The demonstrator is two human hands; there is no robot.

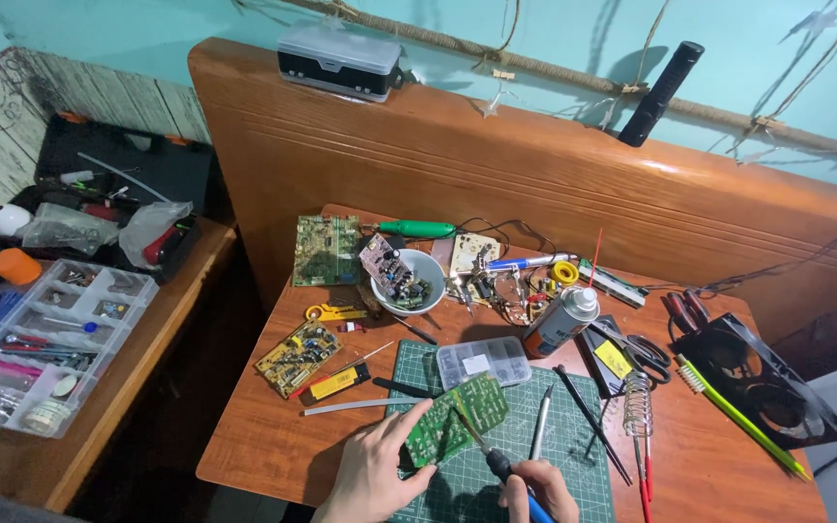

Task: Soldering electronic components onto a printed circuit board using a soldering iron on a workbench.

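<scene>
Left hand (372, 475) at 6 o'clock, fingers curled on green board (455, 418), tilted on cutting mat (573, 465). Right hand (538, 491) fisted around soldering iron (492, 457), tip on board. White bowl (409, 281) at 12 o'clock: board scraps, parts. Clear box (482, 361) at 1 o'clock: small bits. Organizer tray (46, 341) at 9 o'clock: tools, tape.

Bare wood (273, 441) lies open to the left of my left hand (372, 472), so I can slide out that way. Ahead, the clear parts box (483, 360) blocks the top of the green mat (573, 436), with the spray can (560, 320) and white bowl (409, 281) crowding behind it. To my right, a black probe (588, 421) and the coiled iron stand (637, 405) fence me in. Beyond them the table corner (719, 475) is free.
</scene>
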